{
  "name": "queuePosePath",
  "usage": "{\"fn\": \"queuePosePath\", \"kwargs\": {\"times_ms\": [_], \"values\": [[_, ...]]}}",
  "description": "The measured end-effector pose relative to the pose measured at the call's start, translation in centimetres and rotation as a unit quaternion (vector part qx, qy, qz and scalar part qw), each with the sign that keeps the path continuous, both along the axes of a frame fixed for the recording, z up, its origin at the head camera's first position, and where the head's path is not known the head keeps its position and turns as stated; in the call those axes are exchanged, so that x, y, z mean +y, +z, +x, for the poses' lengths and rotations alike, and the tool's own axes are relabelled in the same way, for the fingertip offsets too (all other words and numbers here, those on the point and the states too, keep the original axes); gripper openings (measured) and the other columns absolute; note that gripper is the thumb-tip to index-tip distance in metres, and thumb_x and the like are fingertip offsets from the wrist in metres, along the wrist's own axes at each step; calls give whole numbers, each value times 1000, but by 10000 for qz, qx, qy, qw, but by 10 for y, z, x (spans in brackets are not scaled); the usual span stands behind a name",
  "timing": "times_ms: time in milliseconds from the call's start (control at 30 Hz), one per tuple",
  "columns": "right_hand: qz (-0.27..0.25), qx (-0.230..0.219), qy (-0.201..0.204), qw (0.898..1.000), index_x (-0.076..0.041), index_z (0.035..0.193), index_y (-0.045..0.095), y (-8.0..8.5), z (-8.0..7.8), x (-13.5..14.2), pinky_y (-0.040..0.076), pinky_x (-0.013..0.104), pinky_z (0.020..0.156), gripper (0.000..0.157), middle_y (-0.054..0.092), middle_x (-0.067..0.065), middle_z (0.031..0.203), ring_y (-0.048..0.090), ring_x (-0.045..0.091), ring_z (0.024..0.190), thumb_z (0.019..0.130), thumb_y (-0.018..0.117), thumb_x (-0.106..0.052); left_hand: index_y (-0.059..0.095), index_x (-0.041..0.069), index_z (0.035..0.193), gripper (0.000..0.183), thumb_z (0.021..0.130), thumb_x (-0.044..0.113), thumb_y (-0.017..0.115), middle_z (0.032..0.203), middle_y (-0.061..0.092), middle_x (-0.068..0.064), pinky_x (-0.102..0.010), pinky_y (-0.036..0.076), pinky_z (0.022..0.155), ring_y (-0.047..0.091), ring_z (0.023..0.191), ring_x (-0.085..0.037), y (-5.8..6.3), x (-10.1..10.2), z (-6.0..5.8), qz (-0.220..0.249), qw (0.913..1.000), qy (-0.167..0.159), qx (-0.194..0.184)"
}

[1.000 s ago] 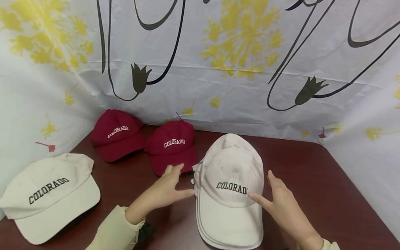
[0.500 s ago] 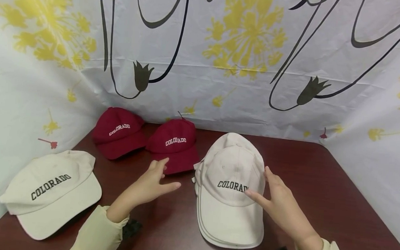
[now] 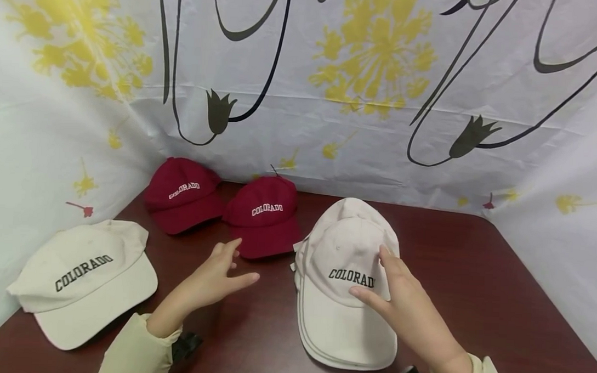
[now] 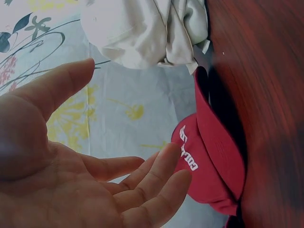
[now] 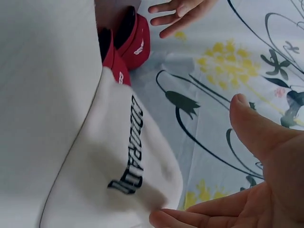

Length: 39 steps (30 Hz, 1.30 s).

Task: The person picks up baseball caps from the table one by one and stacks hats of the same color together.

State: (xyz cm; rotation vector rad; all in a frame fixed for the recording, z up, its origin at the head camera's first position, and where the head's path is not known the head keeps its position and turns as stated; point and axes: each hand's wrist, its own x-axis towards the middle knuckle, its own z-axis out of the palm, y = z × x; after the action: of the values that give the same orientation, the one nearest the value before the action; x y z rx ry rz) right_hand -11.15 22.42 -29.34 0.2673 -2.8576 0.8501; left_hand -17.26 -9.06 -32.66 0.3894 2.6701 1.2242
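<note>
A stack of cream caps (image 3: 347,281) lettered COLORADO lies right of centre on the table, brims toward me. Over its right side hovers my right hand (image 3: 408,305), thumb and fingers spread, fingertips close to the crown; in the right wrist view the same cap (image 5: 109,156) fills the left half. My left hand (image 3: 211,282) is held in the air left of the stack, fingers loosely extended with nothing in them. Just beyond its fingertips sits a dark red cap (image 3: 264,215), which the left wrist view shows behind the fingers (image 4: 166,161).
Another dark red cap (image 3: 184,196) sits at the back left. A separate cream cap (image 3: 85,280) lies at the left edge of the brown table (image 3: 477,302). A white cloth (image 3: 300,126) with yellow flowers hangs behind and along both sides.
My left hand has drawn away leftward from the cream stack. The right hand has shifted left over the top cap's crown. The caps stay put while the view shifts slightly.
</note>
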Motion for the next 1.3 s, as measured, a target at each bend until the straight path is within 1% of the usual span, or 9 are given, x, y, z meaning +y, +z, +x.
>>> {"fn": "queuePosePath", "kwargs": {"times_ms": [167, 300, 500, 633, 767, 900, 1033, 1167, 1300], "values": [[70, 137, 89, 9998, 7, 141, 22, 1, 1, -8, 25, 53, 99, 94, 25, 23, 144, 26, 36, 131, 81, 60, -54, 24, -5, 139, 84, 81, 38, 67, 122, 39, -21, -44, 43, 86, 49, 109, -32, -1, -5, 3, -16, 10000, 22, -15], [115, 333, 272, 9990, 6, 141, 23, 3, 1, -17, 28, 51, 98, 93, 28, 21, 143, 29, 33, 130, 81, 59, -55, 24, -5, 139, 84, 82, 38, 67, 123, 39, -21, -44, 43, 85, 49, 109, -32, -3, -10, 5, 7, 10000, 51, -64], [-37, 317, 595, 9977, 6, 140, 26, 1, -4, -32, 28, 49, 100, 93, 31, 21, 142, 29, 32, 130, 80, 61, -54, 23, -5, 140, 84, 83, 40, 65, 125, 38, -21, -44, 43, 86, 49, 110, -32, -3, -17, 8, 2, 9999, 119, -104], [51, 353, 743, 9966, 7, 138, 29, -3, -10, -43, 30, 50, 99, 90, 39, 23, 137, 33, 35, 128, 79, 64, -51, 22, -5, 140, 84, 83, 40, 65, 126, 37, -22, -44, 43, 86, 48, 111, -33, -2, -23, 9, 32, 9997, 168, -148], [96, 235, 866, 9959, 7, 138, 30, -6, -17, -53, 30, 49, 98, 89, 42, 21, 135, 35, 35, 127, 78, 67, -46, 22, -4, 140, 84, 83, 41, 64, 126, 38, -22, -44, 43, 85, 49, 111, -33, -4, -29, 12, -40, 9995, 282, -98], [46, 60, 973, 9952, 6, 139, 29, -10, -24, -63, 30, 47, 99, 88, 39, 19, 138, 34, 32, 128, 78, 70, -42, 22, -4, 140, 85, 83, 42, 64, 126, 38, -22, -43, 44, 85, 49, 110, -32, -6, -36, 14, -107, 9992, 374, -87], [16, 40, 1071, 9942, 7, 139, 30, -15, -31, -71, 31, 45, 100, 87, 39, 19, 138, 35, 31, 127, 78, 71, -40, 22, -4, 140, 85, 83, 42, 64, 126, 38, -22, -43, 44, 83, 49, 110, -32, -6, -41, 15, -96, 9990, 441, -63], [-81, 76, 1234, 9923, 10, 136, 32, -17, -38, -79, 30, 43, 101, 85, 40, 21, 136, 36, 31, 127, 78, 72, -38, 21, -4, 140, 85, 83, 41, 64, 126, 38, -23, -43, 44, 82, 50, 109, -33, -6, -44, 15, -105, 9988, 472, 13], [-107, -23, 1479, 9889, 12, 135, 32, -17, -47, -93, 28, 41, 102, 84, 38, 23, 137, 34, 32, 127, 79, 71, -37, 20, -6, 140, 85, 83, 41, 64, 125, 37, -25, -42, 45, 80, 49, 108, -35, -5, -52, 16, -136, 9985, 525, 109]]}}
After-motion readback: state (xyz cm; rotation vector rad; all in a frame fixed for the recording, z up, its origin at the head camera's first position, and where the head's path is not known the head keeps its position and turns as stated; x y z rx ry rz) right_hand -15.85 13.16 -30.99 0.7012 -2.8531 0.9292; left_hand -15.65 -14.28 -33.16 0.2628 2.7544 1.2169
